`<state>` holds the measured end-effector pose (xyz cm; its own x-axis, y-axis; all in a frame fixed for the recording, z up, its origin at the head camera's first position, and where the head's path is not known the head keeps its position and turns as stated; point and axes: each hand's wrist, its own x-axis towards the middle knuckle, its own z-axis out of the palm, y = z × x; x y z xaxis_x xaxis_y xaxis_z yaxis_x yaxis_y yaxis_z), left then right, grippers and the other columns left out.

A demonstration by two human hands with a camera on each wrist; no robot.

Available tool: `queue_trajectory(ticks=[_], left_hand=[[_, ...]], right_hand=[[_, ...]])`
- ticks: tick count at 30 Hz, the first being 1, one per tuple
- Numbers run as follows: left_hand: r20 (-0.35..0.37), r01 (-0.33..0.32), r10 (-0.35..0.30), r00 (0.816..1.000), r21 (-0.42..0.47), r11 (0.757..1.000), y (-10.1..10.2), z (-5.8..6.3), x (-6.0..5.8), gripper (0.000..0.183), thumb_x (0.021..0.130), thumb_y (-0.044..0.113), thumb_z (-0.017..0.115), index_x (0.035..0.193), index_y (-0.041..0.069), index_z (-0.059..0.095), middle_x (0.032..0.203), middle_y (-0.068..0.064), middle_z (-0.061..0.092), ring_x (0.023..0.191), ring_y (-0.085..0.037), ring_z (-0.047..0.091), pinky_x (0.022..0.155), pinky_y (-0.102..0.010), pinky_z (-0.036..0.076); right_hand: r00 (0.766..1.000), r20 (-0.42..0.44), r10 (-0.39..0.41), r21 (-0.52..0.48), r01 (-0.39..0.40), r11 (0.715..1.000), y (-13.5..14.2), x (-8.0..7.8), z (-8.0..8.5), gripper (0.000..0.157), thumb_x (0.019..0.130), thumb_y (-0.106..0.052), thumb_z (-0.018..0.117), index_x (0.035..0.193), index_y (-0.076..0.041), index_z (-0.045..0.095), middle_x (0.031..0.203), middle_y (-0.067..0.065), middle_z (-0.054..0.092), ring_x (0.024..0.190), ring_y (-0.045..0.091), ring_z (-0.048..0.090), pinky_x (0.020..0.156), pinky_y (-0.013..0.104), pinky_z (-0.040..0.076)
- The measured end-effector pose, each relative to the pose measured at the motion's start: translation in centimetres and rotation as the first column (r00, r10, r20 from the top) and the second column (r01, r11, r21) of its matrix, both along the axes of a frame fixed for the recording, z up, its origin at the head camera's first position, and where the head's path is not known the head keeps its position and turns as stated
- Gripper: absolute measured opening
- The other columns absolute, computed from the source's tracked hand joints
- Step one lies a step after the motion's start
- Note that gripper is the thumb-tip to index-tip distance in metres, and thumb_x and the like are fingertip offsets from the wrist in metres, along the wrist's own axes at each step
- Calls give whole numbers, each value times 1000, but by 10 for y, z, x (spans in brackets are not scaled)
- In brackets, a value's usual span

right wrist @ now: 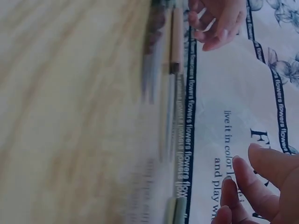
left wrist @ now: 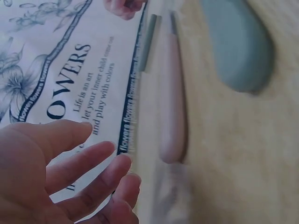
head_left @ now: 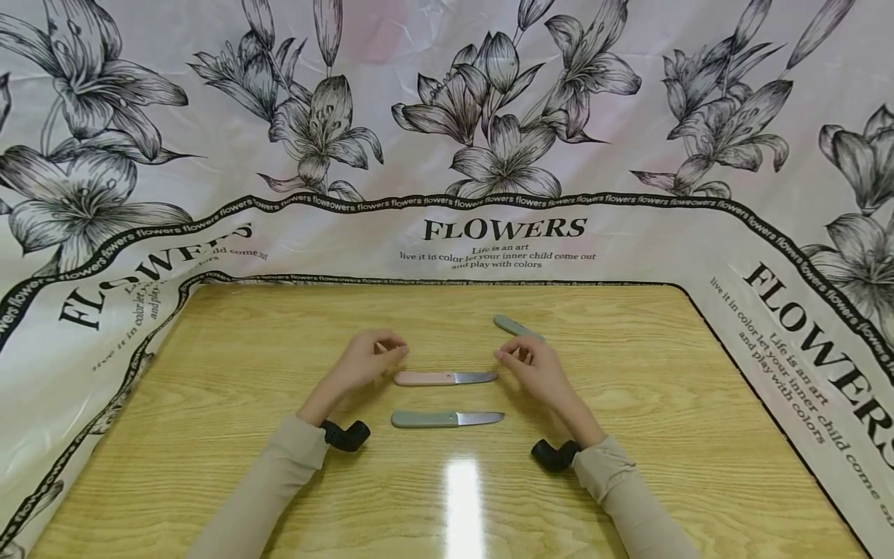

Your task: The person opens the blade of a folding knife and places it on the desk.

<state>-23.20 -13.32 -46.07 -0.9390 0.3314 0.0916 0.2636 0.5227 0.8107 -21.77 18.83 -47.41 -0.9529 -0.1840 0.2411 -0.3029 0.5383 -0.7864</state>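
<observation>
A paring knife with a pink handle point(head_left: 424, 379) lies on the wooden table, blade pointing right. Nearer the front lies a similar knife with a green handle point(head_left: 422, 420), its blade also to the right. My left hand point(head_left: 363, 363), fingers loosely bent and holding nothing, is just past the pink handle's end. By the pink knife's blade tip is my right hand point(head_left: 541, 374), likewise holding nothing. Behind it lies a folded-looking green handle point(head_left: 513, 324), its right end hidden by that hand. In the left wrist view, the pink handle point(left wrist: 172, 98) runs beside the fingers point(left wrist: 84, 168).
The wood-grain table point(head_left: 209, 466) ends at a flower-printed cloth point(head_left: 489, 241) that rises at the back and both sides. A black wrist mount point(head_left: 347, 435) sits on the left wrist, another black mount point(head_left: 555, 455) on the right. Light glares on the front table surface.
</observation>
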Motion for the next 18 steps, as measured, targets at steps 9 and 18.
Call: queue_trajectory(ticks=[9,18], left_hand=[[-23,9,-9,1000,-12,1000,15,30,-14,31,100,25,62,119,1,69,107,-11,66,82,-27,61,69,-34,52],[-45,19,-19,999,4,1000,34,57,-33,32,101,26,61,121,3,68,109,-12,66,84,-37,64,61,-31,53]], right_hand=[[997,-60,-51,-33,49,998,10,-4,19,13,96,-17,68,102,-6,73,98,9,63,81,22,52,68,32,43],[989,-43,-140,-78,136,988,33,-14,24,27,99,-24,64,115,-2,69,112,15,66,97,27,59,78,30,48]])
